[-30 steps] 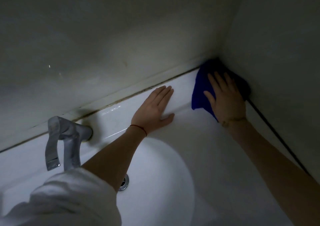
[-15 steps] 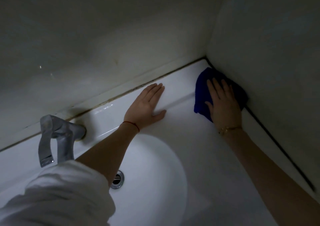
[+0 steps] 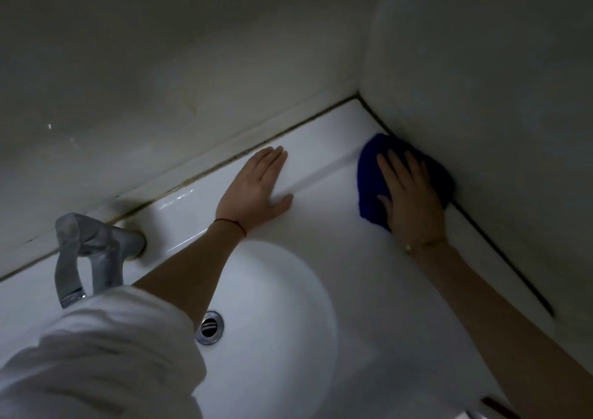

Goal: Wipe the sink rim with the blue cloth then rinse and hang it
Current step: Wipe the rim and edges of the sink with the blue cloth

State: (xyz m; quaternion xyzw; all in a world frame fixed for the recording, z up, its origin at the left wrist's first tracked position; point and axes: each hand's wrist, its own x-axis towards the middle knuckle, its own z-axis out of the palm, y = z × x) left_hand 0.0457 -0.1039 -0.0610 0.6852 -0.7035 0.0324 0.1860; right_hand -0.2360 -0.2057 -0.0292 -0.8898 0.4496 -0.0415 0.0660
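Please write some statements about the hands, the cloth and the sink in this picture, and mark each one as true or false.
1. The right hand presses flat on the blue cloth. True.
2. The left hand grips the faucet. False: it rests flat on the sink rim, apart from the faucet.
3. The cloth lies beside the right side wall. True.
4. The cloth lies in the basin over the drain. False: it is on the rim, and the drain is uncovered.
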